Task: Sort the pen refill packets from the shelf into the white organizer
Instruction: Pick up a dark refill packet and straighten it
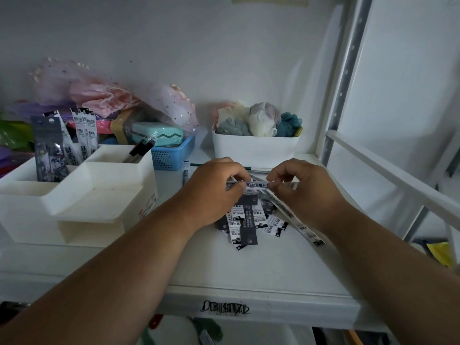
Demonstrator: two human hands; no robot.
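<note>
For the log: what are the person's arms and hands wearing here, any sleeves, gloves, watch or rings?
Nothing visible. The left hand and right hand are bare, without gloves or visible rings. Both forearms are uncovered to the frame edge: no sleeves, watch or bracelet.

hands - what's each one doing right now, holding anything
Left hand: pinches one end of a refill packet above the pile.
Right hand: pinches the other end of the same packet.

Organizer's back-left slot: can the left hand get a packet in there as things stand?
Probably yes. The organizer stands just left of the left hand, nothing lies between them, and that slot's top is open beside the packets already standing there.
</note>
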